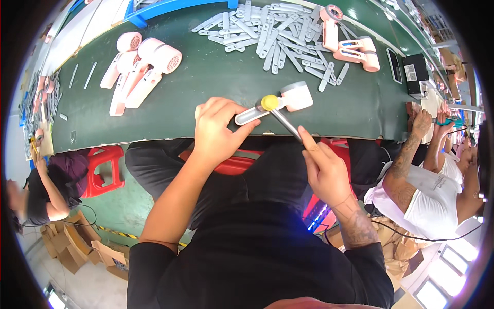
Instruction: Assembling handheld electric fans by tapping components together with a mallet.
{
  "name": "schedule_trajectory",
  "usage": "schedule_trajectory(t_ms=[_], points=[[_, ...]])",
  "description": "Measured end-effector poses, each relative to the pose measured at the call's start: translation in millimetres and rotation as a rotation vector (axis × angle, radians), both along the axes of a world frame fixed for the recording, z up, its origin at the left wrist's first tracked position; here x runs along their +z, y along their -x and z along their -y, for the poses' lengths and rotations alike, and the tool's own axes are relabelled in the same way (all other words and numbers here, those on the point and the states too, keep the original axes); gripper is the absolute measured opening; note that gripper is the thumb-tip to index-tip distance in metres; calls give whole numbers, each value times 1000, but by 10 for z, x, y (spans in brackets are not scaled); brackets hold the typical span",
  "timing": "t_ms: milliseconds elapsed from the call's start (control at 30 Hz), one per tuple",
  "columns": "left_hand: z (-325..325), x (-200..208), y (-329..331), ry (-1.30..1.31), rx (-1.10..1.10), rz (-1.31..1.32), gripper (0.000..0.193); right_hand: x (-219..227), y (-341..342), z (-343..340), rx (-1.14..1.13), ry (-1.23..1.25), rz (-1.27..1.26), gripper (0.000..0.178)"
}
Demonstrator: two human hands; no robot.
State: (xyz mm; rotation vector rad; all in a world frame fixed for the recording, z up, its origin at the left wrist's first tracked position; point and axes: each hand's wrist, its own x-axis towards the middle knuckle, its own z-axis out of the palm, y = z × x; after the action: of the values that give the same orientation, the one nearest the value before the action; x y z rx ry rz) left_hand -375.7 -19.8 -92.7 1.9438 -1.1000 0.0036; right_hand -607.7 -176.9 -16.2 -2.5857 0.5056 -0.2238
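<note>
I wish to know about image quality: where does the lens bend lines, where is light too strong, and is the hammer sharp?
Head view: the green table's front edge curves, with black around the round image; head view, lower right: the bright panels wash out nearly white, with violet tint nearby; head view, centre: the yellow-headed hammer looks fairly sharp.

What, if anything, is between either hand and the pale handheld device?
Right hand: only the hammer it holds, yellow head over the middle of the pale handheld device; whether it touches, I can't tell. Left hand: nothing visible in between; it grips the device's handle end directly.
</note>
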Motion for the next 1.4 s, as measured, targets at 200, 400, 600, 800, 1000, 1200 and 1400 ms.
schedule_trajectory(t_ms=[200, 400, 600, 800, 1000, 1200, 1400], points=[[-8, 27, 8, 16, -19, -22, 27, 32, 16, -35, -8, 43, 1, 64], [-24, -36, 10, -39, 27, 7, 33, 150, -126, -215, 106, 117, -70, 63], [0, -60, 36, -21, 70, -88, 43, 168, -146, -237, 77, 75, -123, 63], [159, 68, 86, 64, 60, 0, 56, 211, -294, 310, -155, -140, 210, 58], [15, 194, 14, -88, -1, 269, 29, -75, -694, 2447, -546, 65, 328, 70], [-959, 182, -525, -305, 315, 470, 29, -329, -868, 3624, -725, 376, 71, 106], [-710, 389, -954, -546, 398, 379, 88, -485, -724, 4194, -635, 228, -19, 112]])
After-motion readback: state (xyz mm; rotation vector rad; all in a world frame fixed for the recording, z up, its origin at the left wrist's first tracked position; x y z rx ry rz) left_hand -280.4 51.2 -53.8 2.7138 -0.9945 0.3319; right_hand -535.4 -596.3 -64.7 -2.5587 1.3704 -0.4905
